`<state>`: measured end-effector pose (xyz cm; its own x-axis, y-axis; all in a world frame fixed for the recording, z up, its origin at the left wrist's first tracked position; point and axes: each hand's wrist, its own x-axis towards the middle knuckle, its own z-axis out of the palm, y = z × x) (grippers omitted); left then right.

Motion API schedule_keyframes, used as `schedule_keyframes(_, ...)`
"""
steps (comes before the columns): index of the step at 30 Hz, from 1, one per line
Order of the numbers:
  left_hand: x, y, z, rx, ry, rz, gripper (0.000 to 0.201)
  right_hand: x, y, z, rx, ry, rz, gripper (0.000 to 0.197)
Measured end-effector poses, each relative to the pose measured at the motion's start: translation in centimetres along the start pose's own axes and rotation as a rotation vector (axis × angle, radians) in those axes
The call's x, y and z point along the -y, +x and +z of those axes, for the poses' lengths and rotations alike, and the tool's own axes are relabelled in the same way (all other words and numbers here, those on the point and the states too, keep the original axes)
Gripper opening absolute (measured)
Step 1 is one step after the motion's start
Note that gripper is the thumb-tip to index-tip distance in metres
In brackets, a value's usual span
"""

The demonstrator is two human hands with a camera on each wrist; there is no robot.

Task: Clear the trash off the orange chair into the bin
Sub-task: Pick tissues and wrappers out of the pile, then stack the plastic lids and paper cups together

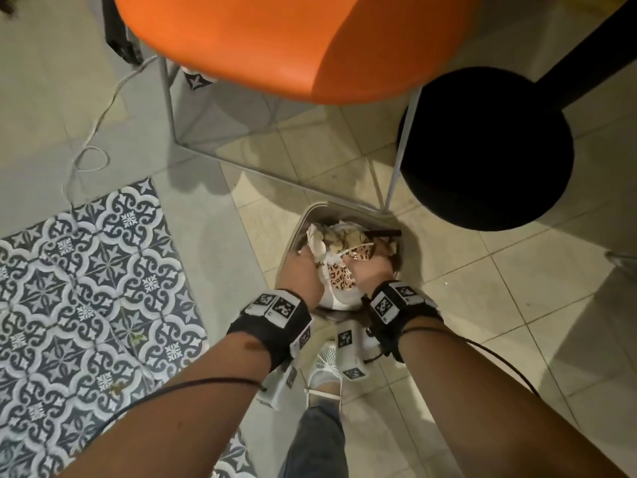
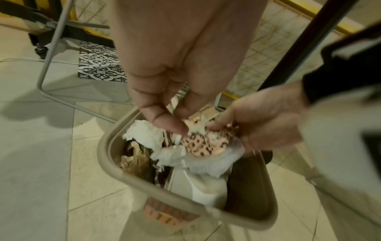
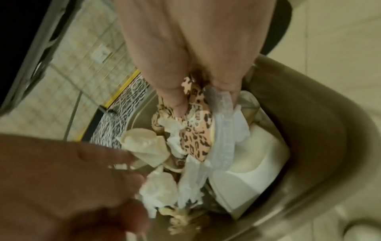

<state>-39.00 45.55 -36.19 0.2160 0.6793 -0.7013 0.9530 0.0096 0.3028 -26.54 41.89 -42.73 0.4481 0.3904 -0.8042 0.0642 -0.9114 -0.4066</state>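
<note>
Your left hand and right hand pinch the wrapper over the bin | chair bare, its leg and black stool just beyond

Bin mouth crammed with crumpled paper; little free room inside. Chair leg and black stool crowd its far-right side; left floor open.

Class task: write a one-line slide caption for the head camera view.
Both hands push leopard-print trash into the full bin beside the orange chair.
</note>
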Motion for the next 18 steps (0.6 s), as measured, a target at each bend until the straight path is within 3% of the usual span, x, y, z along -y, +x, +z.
schedule_keyframes(3,-0.6,0.2,0.9,-0.009,0.1,-0.003,0.042,-0.4,-0.3,-0.1,-0.019,0.113,-0.02,0.076)
schedule_keyframes(7,-2.0,1.5,1.6,-0.023,0.16,0.018,0.031,-1.7,-0.8,-0.1,-0.028,0.042,-0.126,0.086)
schedule_keyframes(11,-3.0,1.4,1.2,-0.007,0.185,-0.027,0.032,-2.4,-1.6,-0.7,0.034,0.085,-0.153,0.088)
schedule_keyframes(15,-3.4,-0.3,0.2,-0.089,0.24,-0.059,0.041,-1.7,-3.7,-2.3,0.083,0.073,-0.132,0.082)
schedule_keyframes(18,-5.1,-2.7,-0.6,-0.175,0.387,-0.018,0.05,-1.4,-6.4,-5.0,0.139,0.073,-0.163,0.064)
